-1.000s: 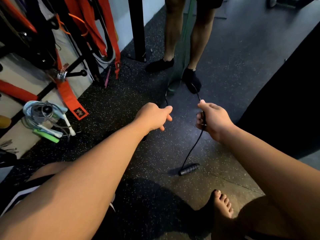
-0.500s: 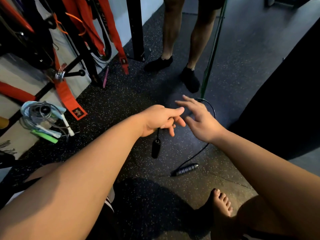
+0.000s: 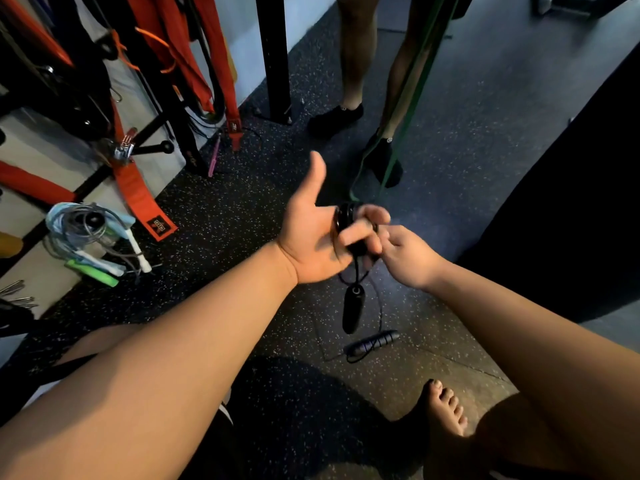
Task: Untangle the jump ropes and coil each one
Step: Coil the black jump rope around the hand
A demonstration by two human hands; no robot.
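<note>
The jump rope (image 3: pixel 346 214), judged limp and light, is being clamped at its coils by the left hand (image 3: pixel 308 237) and pinched at 3 o'clock by the right hand (image 3: pixel 412 258).

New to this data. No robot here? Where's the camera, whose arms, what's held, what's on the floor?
No robot: a person works with bare hands, filmed by one wide-angle camera worn on the head, so the two forearms are the wearer's own. The left hand has a black jump rope looped around its fingers; the right hand pinches the cord beside it. A dangling handle hangs below the left hand; the second handle lies on the speckled floor. At the left, a bundle of other ropes with white and green handles lies by a rack of orange straps. The legs ahead belong to a second person.
</note>
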